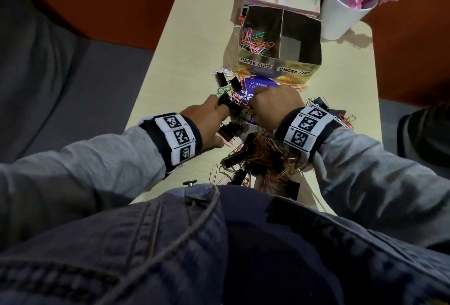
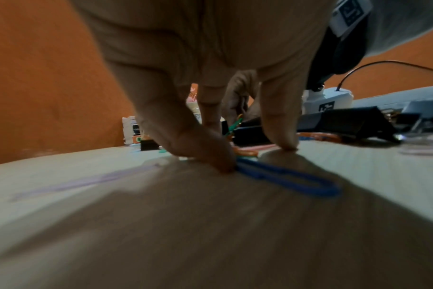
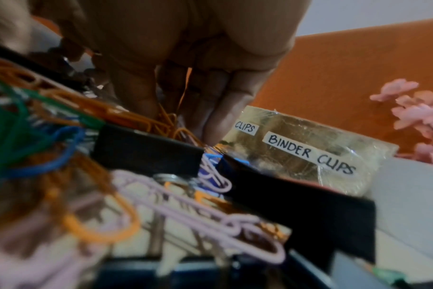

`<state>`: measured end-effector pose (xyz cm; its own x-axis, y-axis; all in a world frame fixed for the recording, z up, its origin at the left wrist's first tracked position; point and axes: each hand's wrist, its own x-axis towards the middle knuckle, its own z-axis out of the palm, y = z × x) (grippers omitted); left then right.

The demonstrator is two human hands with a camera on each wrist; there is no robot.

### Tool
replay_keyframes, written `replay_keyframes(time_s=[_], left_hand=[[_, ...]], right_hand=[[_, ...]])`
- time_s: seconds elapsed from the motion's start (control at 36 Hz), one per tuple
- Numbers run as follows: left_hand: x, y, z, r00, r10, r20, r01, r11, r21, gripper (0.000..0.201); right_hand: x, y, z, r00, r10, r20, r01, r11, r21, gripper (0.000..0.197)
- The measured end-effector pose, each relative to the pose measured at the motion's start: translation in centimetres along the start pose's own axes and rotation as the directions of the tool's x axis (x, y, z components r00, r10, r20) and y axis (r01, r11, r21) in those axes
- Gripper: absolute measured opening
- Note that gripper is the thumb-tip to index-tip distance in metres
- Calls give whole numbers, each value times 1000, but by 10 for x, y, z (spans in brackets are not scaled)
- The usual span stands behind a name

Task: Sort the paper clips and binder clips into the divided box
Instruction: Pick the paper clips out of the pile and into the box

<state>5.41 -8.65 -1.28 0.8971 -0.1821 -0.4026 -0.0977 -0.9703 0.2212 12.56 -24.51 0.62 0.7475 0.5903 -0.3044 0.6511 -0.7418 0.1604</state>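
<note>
A blue paper clip [image 2: 288, 179] lies flat, long axis running lower right, pressed by the left hand [image 2: 198, 82] fingertips. The right hand [image 3: 185, 64] pinches orange paper clips [image 3: 166, 119].

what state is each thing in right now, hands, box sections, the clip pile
left hand: fingertips down on the table, touching a blue paper clip
right hand: pinching orange paper clips
paper clips section: partly filled
binder clips section: looks empty
clip pile: mixed, unsorted

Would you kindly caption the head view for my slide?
Both hands pick through mixed clips before the divided box.
</note>
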Motion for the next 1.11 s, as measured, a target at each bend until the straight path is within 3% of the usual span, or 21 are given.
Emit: replay_keyframes(time_s=[0.25, 0.42, 0.61, 0.89, 1.03, 1.11], left_hand=[[18, 12, -3, 999, 45, -25, -45, 999, -18, 11], [20, 19, -9, 991, 108, 76, -113, 992, 63, 11], [22, 25, -6, 986, 121, 112, -138, 978, 154, 23], [20, 26, -7, 984, 148, 98, -163, 972, 168, 30], [19, 26, -10, 980, 156, 126, -176, 970, 165, 30], [19, 25, -14, 976, 163, 143, -182, 973, 140, 29]], right_hand=[[-1, 13, -4, 996, 90, -15, -85, 975, 207, 17], [-5, 28, -6, 984, 176, -6, -155, 880, 448, 14], [-13, 41, -12, 964, 263, -37, -190, 780, 597, 14], [-11, 68, -49, 924, 362, -124, -52, 440, 897, 11], [0, 78, -74, 904, 387, -182, 25, 377, 926, 8], [4, 79, -77, 922, 352, -160, 21, 366, 930, 9]])
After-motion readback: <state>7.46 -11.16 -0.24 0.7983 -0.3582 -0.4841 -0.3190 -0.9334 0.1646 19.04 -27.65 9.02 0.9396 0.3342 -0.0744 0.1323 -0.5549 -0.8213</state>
